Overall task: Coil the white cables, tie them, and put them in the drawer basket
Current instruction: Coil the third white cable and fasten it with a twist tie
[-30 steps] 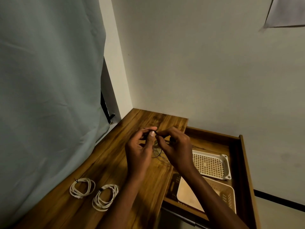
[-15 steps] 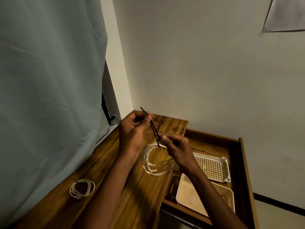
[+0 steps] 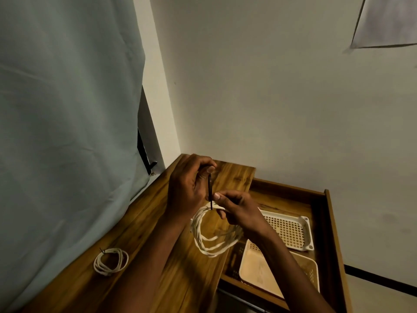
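A coiled white cable hangs over the wooden table's right edge. My right hand pinches its top, where a thin black tie wraps the coil. My left hand pinches the tie's upper end, and the tie stands almost upright between the two hands. A second coiled white cable, bound with a black tie, lies on the table at the near left. The cream drawer basket sits in the open wooden drawer, below my right forearm.
A flat white perforated tray lies in the drawer behind the basket. A grey-green curtain hangs along the table's left side. White walls meet in a corner behind the wooden table.
The hands have pulled apart, drawing the black tie out tight and upright, and the coil now hangs in view. My left forearm now hides one of the two coils seen lying on the table.
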